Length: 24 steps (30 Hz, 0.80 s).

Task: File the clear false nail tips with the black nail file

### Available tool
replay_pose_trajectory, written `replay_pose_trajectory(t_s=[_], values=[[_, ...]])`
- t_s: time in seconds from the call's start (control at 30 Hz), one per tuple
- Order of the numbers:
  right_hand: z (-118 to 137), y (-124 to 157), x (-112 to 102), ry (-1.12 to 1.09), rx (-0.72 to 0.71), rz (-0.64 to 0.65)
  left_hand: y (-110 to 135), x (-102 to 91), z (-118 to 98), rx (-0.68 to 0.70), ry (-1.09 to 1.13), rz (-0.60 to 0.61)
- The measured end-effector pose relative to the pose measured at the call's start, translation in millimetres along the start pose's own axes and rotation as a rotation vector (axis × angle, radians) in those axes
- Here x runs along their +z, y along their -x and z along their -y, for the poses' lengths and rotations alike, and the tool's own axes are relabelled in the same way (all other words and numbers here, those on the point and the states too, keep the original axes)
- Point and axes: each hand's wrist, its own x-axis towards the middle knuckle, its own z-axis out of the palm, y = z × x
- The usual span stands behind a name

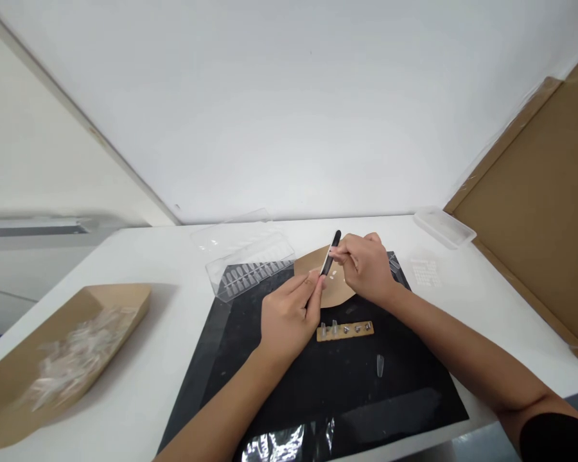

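Observation:
My left hand [289, 314] is closed round the lower end of a slim black nail file [326, 264] with a pale edge, which stands tilted up. The fingers of my right hand [366, 264] are pinched together against the file's upper part; what they hold, if anything, is too small to make out. Below the hands, a small wooden strip [345, 331] carries several metal studs, with clear nail tips on two at its left end. One loose clear nail tip [380, 366] lies on the black mat [318, 385]. Behind the hands is a brown paper piece [313, 260] with small white bits on it.
A clear plastic case [221, 289] with rows of nail tips lies open at the back left. At the left, a brown paper tray [120, 294] holds a heap of clear plastic pieces. A translucent box [444, 228] sits at the back right beside a cardboard panel [534, 212].

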Motion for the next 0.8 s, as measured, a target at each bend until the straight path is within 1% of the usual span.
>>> replay_pose_trajectory(t_s=[0.07,0.13,0.27,0.4,0.57,0.63,0.73,0.8], values=[[2.1,-0.3,-0.4,-0.038,-0.054,0.062,0.5,0.6,0.1,0.007,0.005,0.01],[4.5,-0.6,-2.1,-0.04,-0.084,0.086,0.1,0.5,-0.5,0.007,0.015,0.016],[6.1,-4.8,-11.7,-0.041,0.006,0.039,-2.1,-0.7,-4.2,-0.013,0.047,-0.002],[2.9,-7.9,-19.3,-0.028,0.012,0.015,-3.3,-0.8,-6.9,-0.027,0.086,-0.029],[-3.3,-5.5,-15.6,-0.025,0.036,-0.022,-1.6,0.1,-7.3,-0.058,0.094,-0.017],[-3.3,-2.7,-12.3,-0.035,0.021,-0.007,-0.5,0.6,-7.0,-0.061,0.095,-0.021],[-0.9,0.6,-8.3,-0.03,-0.03,0.051,0.6,1.2,-6.3,-0.057,0.081,-0.028],[0.3,0.4,-7.0,-0.014,-0.036,0.063,0.6,1.3,-5.8,-0.051,0.07,-0.027]])
